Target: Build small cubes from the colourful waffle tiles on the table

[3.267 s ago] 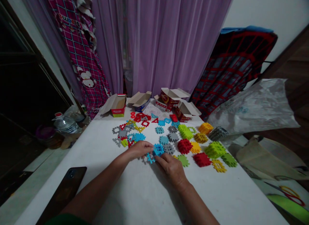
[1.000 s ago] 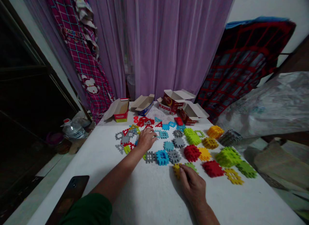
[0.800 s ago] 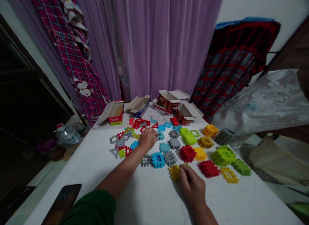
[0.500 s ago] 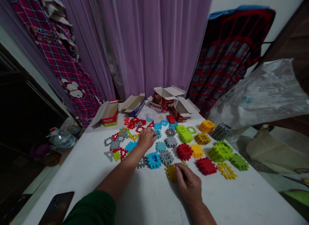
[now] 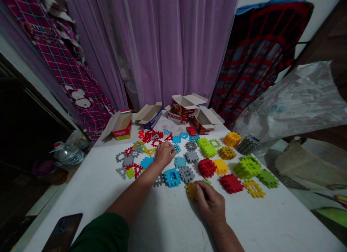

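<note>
My left hand (image 5: 164, 154) reaches into the loose plastic pieces, its fingers bent down at a teal piece (image 5: 176, 148); whether it grips anything is hidden. Near the front, my right hand (image 5: 210, 202) is closed with the thumb against the fingers, beside a yellow piece (image 5: 191, 191); what it may hold cannot be made out. Blue pieces (image 5: 172, 177) and a grey piece (image 5: 187, 174) lie between the hands. Red (image 5: 207, 168), lime green (image 5: 247, 167) and mustard (image 5: 227, 154) pieces sit in stacks to the right.
Open cardboard boxes, one red (image 5: 122, 127), one blue (image 5: 151, 116) and several at the centre back, line the far side of the white table (image 5: 89, 179). A phone (image 5: 63, 232) lies at the front left. Plastic sheeting (image 5: 295, 104) hangs at the right.
The view has shifted slightly. Both hands stay in nearly the same places among the pieces.
</note>
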`<state>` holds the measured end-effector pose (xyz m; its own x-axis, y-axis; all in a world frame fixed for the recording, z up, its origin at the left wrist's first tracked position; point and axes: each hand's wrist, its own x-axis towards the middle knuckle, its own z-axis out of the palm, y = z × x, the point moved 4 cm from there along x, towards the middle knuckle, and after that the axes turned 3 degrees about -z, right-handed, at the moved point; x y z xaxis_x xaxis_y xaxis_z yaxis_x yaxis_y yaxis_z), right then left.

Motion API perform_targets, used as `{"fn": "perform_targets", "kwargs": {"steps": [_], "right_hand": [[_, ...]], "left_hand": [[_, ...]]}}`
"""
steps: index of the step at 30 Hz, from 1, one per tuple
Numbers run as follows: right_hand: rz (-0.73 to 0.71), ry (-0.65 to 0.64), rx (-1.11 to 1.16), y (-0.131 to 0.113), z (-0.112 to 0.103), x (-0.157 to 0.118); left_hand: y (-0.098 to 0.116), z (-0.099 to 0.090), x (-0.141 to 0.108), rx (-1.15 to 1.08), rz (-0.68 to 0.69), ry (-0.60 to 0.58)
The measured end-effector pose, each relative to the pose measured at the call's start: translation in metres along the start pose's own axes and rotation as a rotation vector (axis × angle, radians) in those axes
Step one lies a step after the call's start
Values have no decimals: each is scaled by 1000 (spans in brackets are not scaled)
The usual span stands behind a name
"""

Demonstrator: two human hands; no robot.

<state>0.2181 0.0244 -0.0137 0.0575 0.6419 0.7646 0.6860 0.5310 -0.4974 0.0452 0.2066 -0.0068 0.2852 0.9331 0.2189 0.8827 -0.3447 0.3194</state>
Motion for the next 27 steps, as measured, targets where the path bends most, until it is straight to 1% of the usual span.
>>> {"fn": "perform_targets", "kwargs": {"steps": [5, 8, 11, 14, 17, 19, 21, 23, 25, 27], "right_hand": [[0, -1, 4, 1, 1, 0], [10, -2, 8, 2, 0, 1], [13, 5, 7, 2, 0, 2], [39, 19, 9, 3, 0, 0], [88, 37, 11, 5, 0, -2], [85, 30, 17, 4, 0, -1], [52, 12, 32, 2, 1, -1], [46, 11, 45, 1, 2, 0], [68, 15, 58, 1, 2, -1], [96, 17, 68, 2, 3, -3]], "left_hand": [[-2, -4, -3, -31, -4, 6], [-10, -10, -8, -37, -9, 25], [-28, -19, -16, -32, -48, 60], [-54, -30, -26, -13, -119, 91], [-78, -42, -34, 25, -183, 98], [-89, -50, -36, 57, -199, 87], [-94, -56, -32, 87, -205, 74], [-94, -59, -20, 108, -203, 64], [-90, -59, 0, 119, -181, 56], [-80, -54, 23, 128, -142, 40]]}}
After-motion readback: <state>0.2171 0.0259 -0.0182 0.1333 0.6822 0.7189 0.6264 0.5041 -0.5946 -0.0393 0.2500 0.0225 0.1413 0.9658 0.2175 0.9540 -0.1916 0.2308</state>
